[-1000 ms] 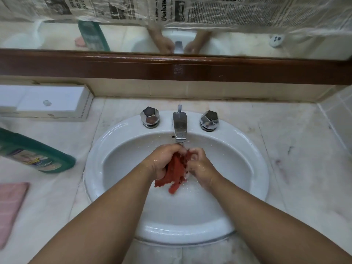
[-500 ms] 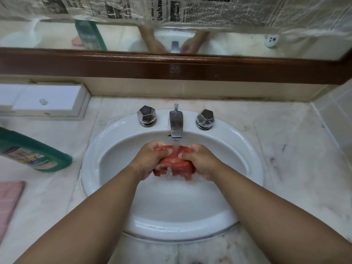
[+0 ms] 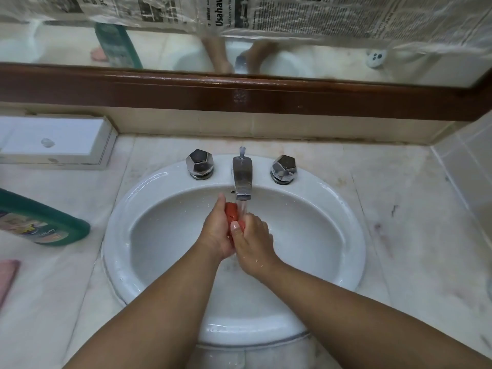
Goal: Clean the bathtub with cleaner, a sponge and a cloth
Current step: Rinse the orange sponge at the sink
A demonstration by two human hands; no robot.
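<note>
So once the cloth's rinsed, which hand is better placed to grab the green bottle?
Left, probably. The green bottle lies on the counter left of the sink, nearer the left hand; the right hand would have to cross it. Both hands grip the red cloth.

I log a white sink (image 3: 336,201) sunk in the marble counter (image 3: 415,235). The chrome tap (image 3: 242,177) is running between the left knob (image 3: 200,163) and right knob (image 3: 283,168) (both faceted). A white box (image 3: 53,139) sits rear-left.
</note>
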